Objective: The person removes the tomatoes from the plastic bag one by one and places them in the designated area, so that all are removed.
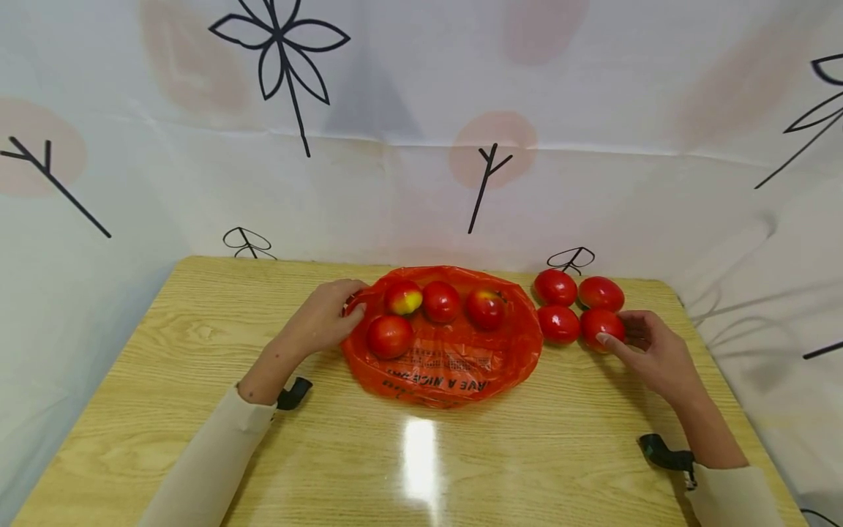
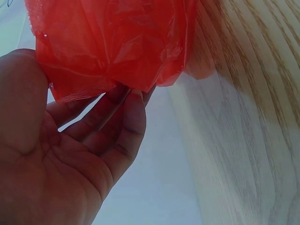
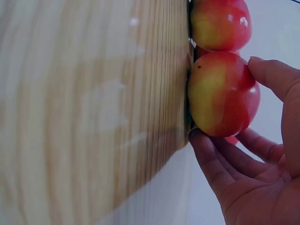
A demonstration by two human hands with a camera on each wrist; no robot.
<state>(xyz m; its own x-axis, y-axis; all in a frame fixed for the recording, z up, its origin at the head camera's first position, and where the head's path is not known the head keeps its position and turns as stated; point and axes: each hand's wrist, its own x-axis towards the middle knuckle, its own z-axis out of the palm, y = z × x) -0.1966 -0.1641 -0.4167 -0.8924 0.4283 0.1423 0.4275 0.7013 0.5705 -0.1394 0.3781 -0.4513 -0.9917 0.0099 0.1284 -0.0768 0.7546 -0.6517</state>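
Note:
A red plastic bag (image 1: pixel 454 359) lies spread with its mouth wide, and several red-and-yellow apples (image 1: pixel 390 337) sit inside it. My left hand (image 1: pixel 326 316) grips the bag's left rim; in the left wrist view, the crumpled red plastic (image 2: pixel 112 42) hangs between thumb and fingers. To the right of the bag, several shiny apples stand in a close cluster. My right hand (image 1: pixel 658 359) holds the front right apple (image 1: pixel 601 328) of that cluster. The right wrist view has the thumb on one side of this apple (image 3: pixel 222 93) and the fingers curled around the other.
The wooden table (image 1: pixel 316 454) carries the bag and the apples. A patterned white cloth (image 1: pixel 395 197) hangs right behind its far edge. Another apple (image 1: pixel 558 324) lies between the bag and the held apple, with two more (image 1: pixel 555 287) behind, near the far edge.

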